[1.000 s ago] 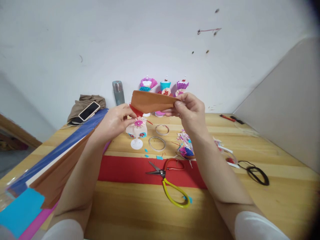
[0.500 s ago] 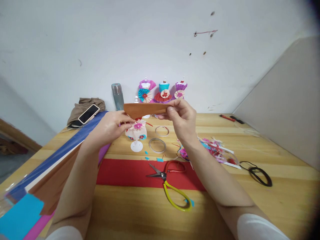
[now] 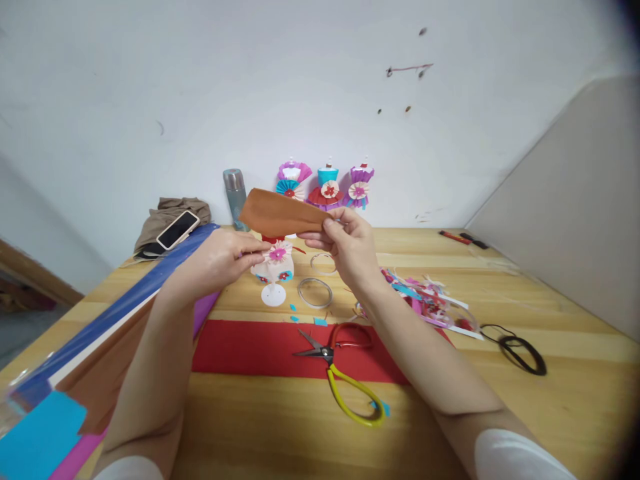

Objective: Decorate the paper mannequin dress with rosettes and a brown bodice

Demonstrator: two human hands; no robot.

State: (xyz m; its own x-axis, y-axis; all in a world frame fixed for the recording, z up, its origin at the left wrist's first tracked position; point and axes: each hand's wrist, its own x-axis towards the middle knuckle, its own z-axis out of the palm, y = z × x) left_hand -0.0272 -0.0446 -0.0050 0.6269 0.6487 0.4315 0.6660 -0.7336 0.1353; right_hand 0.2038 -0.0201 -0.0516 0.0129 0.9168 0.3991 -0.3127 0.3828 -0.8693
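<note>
A strip of brown paper (image 3: pixel 285 214) is raised above the table, its right end pinched between the thumb and fingers of my right hand (image 3: pixel 350 243). My left hand (image 3: pixel 227 257) is below the strip's left part, fingers stretched and lying at the top of a small white stand (image 3: pixel 273 295) decorated with a pale pink paper rosette (image 3: pixel 278 253) and red and blue flowers. Whether its fingertips grip the stand is hard to make out. Open scissors (image 3: pixel 325 352) with one red and one yellow handle lie on red paper (image 3: pixel 240 347).
Three decorated paper figures (image 3: pixel 329 190) and a metal flask (image 3: pixel 235 193) stand by the wall. Two rings (image 3: pixel 315 292) lie mid-table. Paper scraps (image 3: pixel 425 300) and a black cord (image 3: pixel 523 353) are right; a phone (image 3: pixel 178 230), cloth and long coloured sheets (image 3: pixel 115 300) are left.
The brown strip has tilted, its left end rising, and my right hand has moved left and slightly down. My left hand's fingers have straightened over the stand's top.
</note>
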